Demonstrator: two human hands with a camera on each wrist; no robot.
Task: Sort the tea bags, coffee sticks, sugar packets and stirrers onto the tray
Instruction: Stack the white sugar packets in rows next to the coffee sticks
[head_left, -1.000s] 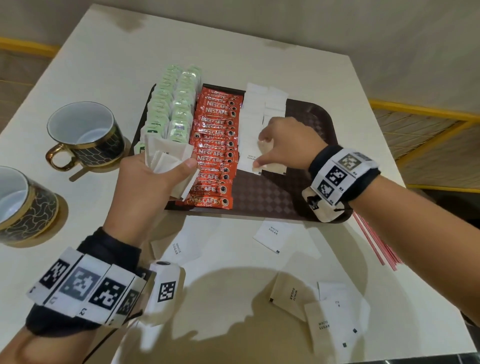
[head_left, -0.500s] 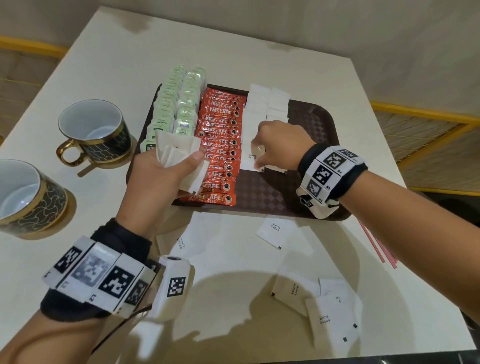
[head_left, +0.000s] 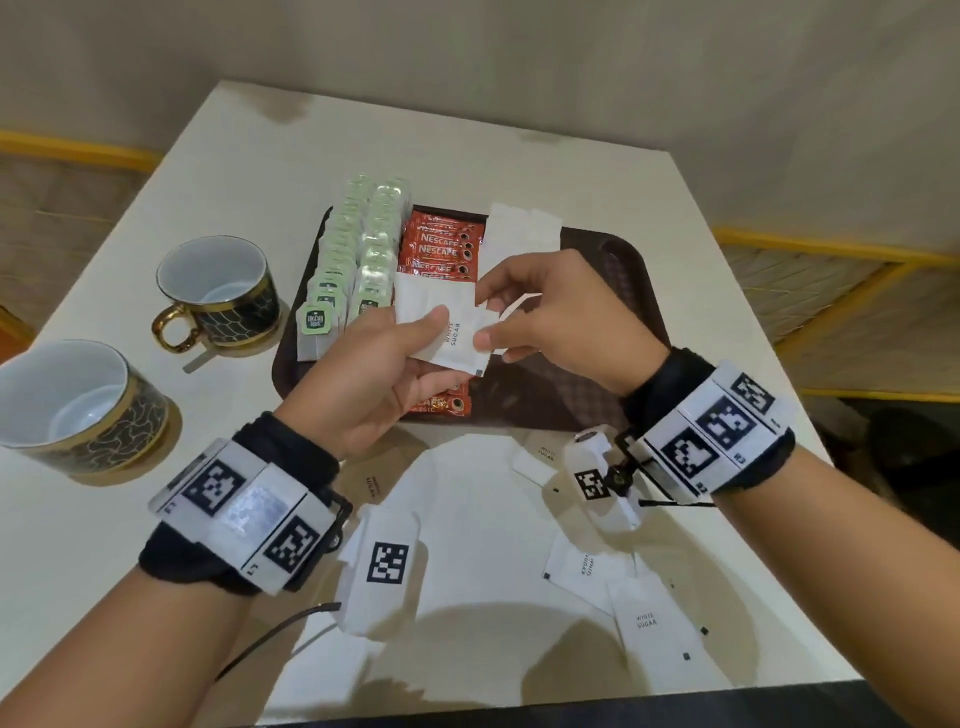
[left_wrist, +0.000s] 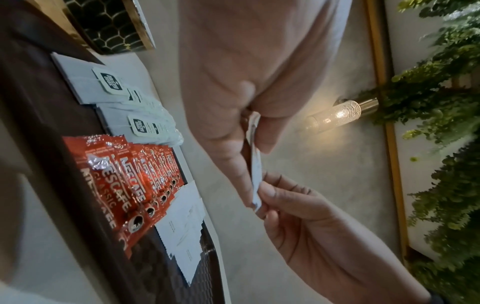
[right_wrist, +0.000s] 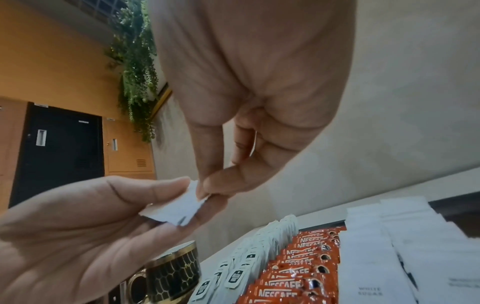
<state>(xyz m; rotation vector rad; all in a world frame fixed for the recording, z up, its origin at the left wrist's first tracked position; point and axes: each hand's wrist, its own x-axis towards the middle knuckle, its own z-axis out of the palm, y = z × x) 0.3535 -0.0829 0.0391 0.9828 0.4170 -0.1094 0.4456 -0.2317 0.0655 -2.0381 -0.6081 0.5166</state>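
Two dark gold-rimmed patterned cups (head_left: 218, 293), far left on the pale surface (head_left: 701, 322), well apart from the work; dark brown rectangular plastic tray (head_left: 631, 270), filled left to right in rows running away from the person: pale green tagged tea bags (head_left: 345, 260), then red Nescafé coffee sticks (head_left: 441, 247), then white sugar packets (head_left: 522, 234) laid flat, the tray's right part bare; left hand (head_left: 374, 379), raised over the tray's near edge, thumb and fingers curled round a small sheaf of white paper packets (head_left: 439, 322), the top one marked WHITE SUGAR, its long axis pointing away and rightward toward the sugar row; right hand (head_left: 550, 317), just right of the sheaf and touching it, thumb and forefinger pinching the top packet's right-hand edge, remaining fingers loosely curled; judged step: peeling one packet off for the sugar row, which lies directly beyond and beneath the right hand, so that hand is the nearer, and the packet would need turning little to match the row; loose white sugar packets (head_left: 644, 629) on the near surface, below and right of both hands, not yet sorted; stirrers not visible at this moment.
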